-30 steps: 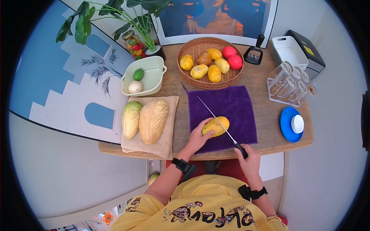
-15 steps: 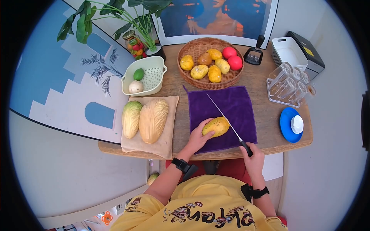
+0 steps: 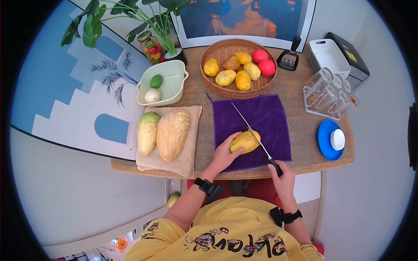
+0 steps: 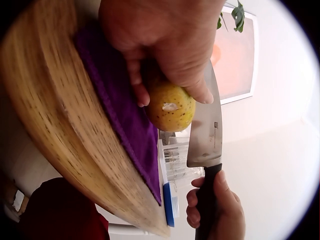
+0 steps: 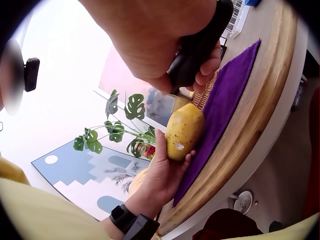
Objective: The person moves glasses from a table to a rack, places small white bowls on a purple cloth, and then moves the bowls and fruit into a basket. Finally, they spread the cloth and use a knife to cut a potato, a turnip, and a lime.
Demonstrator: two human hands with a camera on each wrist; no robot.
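My left hand (image 3: 224, 153) grips a yellow, dark-speckled oblong papaya (image 3: 244, 143) from its left side, thumb and fingers around it. Beneath lies a purple cloth (image 3: 272, 115). In my right hand (image 3: 284, 178) is a kitchen knife (image 3: 275, 168), held by its black handle. Its long blade slants up and left across the papaya's right end, where a brighter orange patch shows. The left wrist view shows the broad side of the knife blade (image 4: 205, 132) close beside the papaya (image 4: 172, 107) and left thumb. A pale mark is on the skin.
Left of the cloth, two cabbages (image 3: 173, 135) lie on a beige cloth (image 3: 183, 167). Behind are a green basket (image 3: 174, 85) and a wicker basket (image 3: 209, 87) of fruit. At right stand a glass rack (image 3: 326, 95), a blue plate (image 3: 324, 145) and a white basket (image 3: 328, 56).
The knife went right to the papaya's end, then came slightly back left over it. A brighter orange patch now shows at that end. The left hand keeps its hold.
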